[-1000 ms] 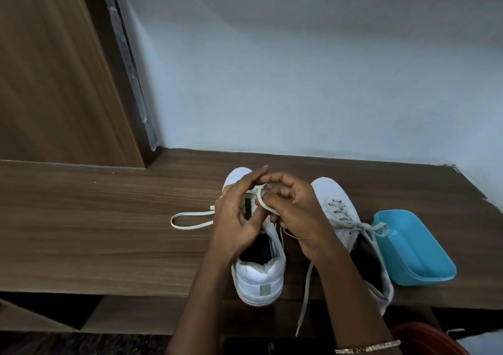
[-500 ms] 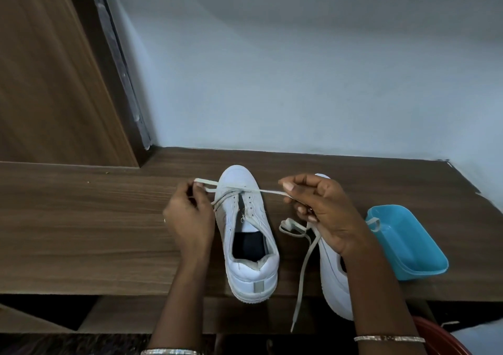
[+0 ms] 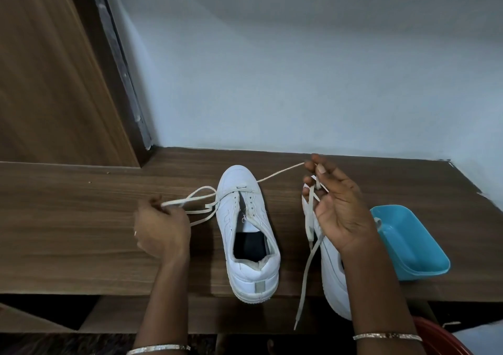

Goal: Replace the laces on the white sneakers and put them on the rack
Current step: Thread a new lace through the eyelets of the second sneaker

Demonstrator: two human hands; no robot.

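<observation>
A white sneaker [image 3: 249, 234] stands on the wooden shelf [image 3: 81, 218], toe pointing away, heel over the front edge. A white lace [image 3: 280, 173] runs through its front eyelets. My left hand [image 3: 162, 230] grips the lace's left end, which loops beside the shoe. My right hand [image 3: 336, 205] pinches the right end, drawn out taut to the right; the rest of the lace hangs down past the shelf edge. The second white sneaker [image 3: 333, 281] lies mostly hidden under my right forearm.
A blue plastic tub [image 3: 413, 245] sits at the right end of the shelf, close to the second sneaker. A wooden door panel [image 3: 49, 82] stands at the left, a pale wall behind. A red object [image 3: 435, 338] shows at the bottom right.
Both hands left the middle of the sneaker and moved apart, pulling the lace through the front eyelets. My right hand went further right and back; the lace is now taut.
</observation>
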